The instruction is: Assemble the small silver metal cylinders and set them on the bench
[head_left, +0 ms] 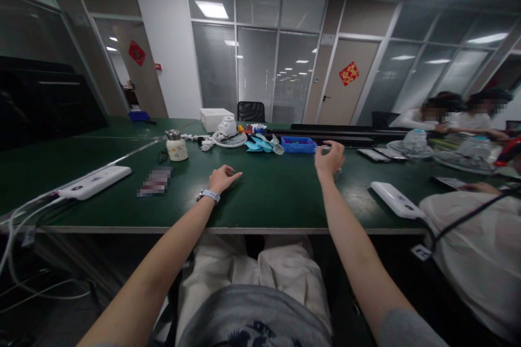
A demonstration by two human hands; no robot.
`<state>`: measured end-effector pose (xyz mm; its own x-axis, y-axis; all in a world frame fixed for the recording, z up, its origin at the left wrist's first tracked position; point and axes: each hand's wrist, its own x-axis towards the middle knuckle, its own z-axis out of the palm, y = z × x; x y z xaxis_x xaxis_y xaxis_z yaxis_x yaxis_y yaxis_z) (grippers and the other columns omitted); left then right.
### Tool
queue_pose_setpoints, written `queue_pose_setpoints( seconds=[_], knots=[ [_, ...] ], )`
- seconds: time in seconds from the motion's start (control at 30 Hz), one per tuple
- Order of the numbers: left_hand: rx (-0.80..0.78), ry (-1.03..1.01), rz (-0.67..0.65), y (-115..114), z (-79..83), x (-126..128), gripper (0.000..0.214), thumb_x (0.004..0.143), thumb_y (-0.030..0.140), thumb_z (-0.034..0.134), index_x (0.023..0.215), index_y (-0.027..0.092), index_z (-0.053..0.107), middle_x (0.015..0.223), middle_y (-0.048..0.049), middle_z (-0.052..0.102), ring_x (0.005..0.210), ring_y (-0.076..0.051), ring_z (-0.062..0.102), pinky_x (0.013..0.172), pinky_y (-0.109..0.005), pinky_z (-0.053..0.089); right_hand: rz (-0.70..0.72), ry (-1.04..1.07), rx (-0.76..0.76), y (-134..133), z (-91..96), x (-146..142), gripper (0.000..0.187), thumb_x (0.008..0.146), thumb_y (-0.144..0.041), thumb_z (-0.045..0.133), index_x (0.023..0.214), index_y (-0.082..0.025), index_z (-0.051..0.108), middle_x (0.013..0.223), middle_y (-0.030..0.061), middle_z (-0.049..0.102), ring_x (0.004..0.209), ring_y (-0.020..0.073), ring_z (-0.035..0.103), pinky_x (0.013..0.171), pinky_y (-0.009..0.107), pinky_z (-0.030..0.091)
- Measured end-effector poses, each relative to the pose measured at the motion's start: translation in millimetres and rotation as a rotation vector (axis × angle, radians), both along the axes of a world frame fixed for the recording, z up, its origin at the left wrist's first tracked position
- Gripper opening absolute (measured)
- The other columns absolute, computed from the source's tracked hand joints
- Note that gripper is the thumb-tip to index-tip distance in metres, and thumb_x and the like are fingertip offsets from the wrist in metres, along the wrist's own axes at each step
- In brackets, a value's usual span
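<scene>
My left hand (223, 178) rests on the green table (260, 200) with thumb and fingers apart and nothing in it. A watch (208, 195) is on that wrist. Raised just right of a blue bin (299, 145), my right hand (330, 159) has its fingers curled in a pinch. A thin pale thing shows at its fingertips, too small to name. Small items lie in the bin, their kind unclear. Left of it are light-blue fan blades (260, 143), a white round fan grille (230, 140) and a white fan part (227, 126) on top.
A white box (215, 118) stands behind the grille. At left are a cream bottle (177, 147), a blurred flat phone-like thing (155, 181) and a white power strip (95, 181) with cables. Another strip (395, 199) lies at right, beside a seated person (476, 238). More people sit farther back.
</scene>
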<state>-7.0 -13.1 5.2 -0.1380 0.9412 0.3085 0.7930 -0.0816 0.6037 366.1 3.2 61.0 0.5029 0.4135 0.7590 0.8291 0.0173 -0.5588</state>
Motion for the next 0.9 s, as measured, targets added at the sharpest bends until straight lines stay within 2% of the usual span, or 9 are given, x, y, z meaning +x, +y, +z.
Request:
queue_pose_setpoints(
  seconds=[0.07,0.13,0.23,0.3,0.37,0.53,0.73,0.9],
  knots=[
    [0.004,0.005,0.006,0.1,0.4,0.7,0.056,0.069,0.071,0.058,0.096,0.022,0.064,0.096,-0.006,0.07,0.091,-0.022,0.064,0.076,-0.03,0.045,-0.16,0.038,-0.03,-5.0,13.2,23.0,0.041,0.083,-0.04,0.052,0.121,-0.023,0.048,0.124,0.0136,0.048,0.117,0.0277,0.045,0.097,0.043,0.032],
    [0.005,0.004,0.018,0.4,1.0,1.5,0.056,0.07,0.072,0.055,0.095,0.022,0.064,0.096,-0.0062,0.071,0.09,-0.022,0.064,0.076,-0.03,0.045,-0.235,0.107,-0.229,-7.7,13.8,45.4,0.062,0.074,-0.052,0.062,0.124,-0.019,0.046,0.126,0.0191,0.049,0.119,0.0337,0.045,0.097,0.047,0.032],
    [0.004,-0.004,0.038,0.9,1.6,2.0,0.057,0.072,0.072,0.054,0.095,0.022,0.064,0.095,-0.0066,0.071,0.091,-0.023,0.064,0.076,-0.03,0.045,-0.202,0.159,-0.567,-7.3,-4.3,67.3,0.078,0.066,-0.061,0.067,0.124,-0.014,0.047,0.126,0.0253,0.05,0.118,0.0389,0.048,0.098,0.051,0.031],
    [0.007,-0.005,0.041,0.7,1.6,2.0,0.056,0.072,0.072,0.054,0.094,0.022,0.065,0.094,-0.0065,0.071,0.09,-0.023,0.064,0.076,-0.03,0.045,-0.162,0.192,-0.684,-4.7,-19.3,73.5,0.077,0.068,-0.063,0.064,0.124,-0.013,0.047,0.125,0.0253,0.052,0.118,0.0391,0.049,0.099,0.052,0.032],
    [0.014,-0.005,0.037,0.0,1.6,2.1,0.055,0.072,0.071,0.053,0.094,0.022,0.064,0.093,-0.0062,0.071,0.089,-0.022,0.064,0.075,-0.029,0.045,-0.135,0.229,-0.739,-0.9,-30.0,75.8,0.074,0.07,-0.064,0.061,0.123,-0.014,0.048,0.123,0.0236,0.055,0.117,0.0387,0.051,0.097,0.052,0.034],
    [0.028,0.0,0.039,-2.7,2.3,2.6,0.053,0.073,0.07,0.054,0.092,0.021,0.064,0.091,-0.0063,0.071,0.086,-0.022,0.064,0.073,-0.029,0.045,-0.128,0.15,-0.707,6.0,-36.9,75.8,0.061,0.074,-0.059,0.059,0.117,-0.016,0.051,0.112,0.0205,0.062,0.111,0.0358,0.057,0.094,0.051,0.037],
    [0.037,0.003,0.031,-2.9,1.6,2.1,0.053,0.073,0.07,0.055,0.092,0.022,0.065,0.09,-0.0059,0.071,0.087,-0.022,0.064,0.074,-0.029,0.045,-0.125,0.156,-0.632,6.7,-40.4,75.8,0.066,0.072,-0.054,0.064,0.123,-0.017,0.044,0.109,0.0194,0.064,0.105,0.0347,0.06,0.089,0.049,0.039],
    [0.031,0.006,0.028,-2.0,1.2,1.9,0.053,0.072,0.07,0.055,0.091,0.022,0.066,0.09,-0.0059,0.071,0.086,-0.022,0.064,0.074,-0.029,0.046,-0.081,-0.154,-0.494,10.1,-48.6,67.6,0.057,0.072,-0.041,0.065,0.12,-0.016,0.046,0.109,0.0164,0.063,0.108,0.0322,0.055,0.097,0.049,0.031]
  ],
)
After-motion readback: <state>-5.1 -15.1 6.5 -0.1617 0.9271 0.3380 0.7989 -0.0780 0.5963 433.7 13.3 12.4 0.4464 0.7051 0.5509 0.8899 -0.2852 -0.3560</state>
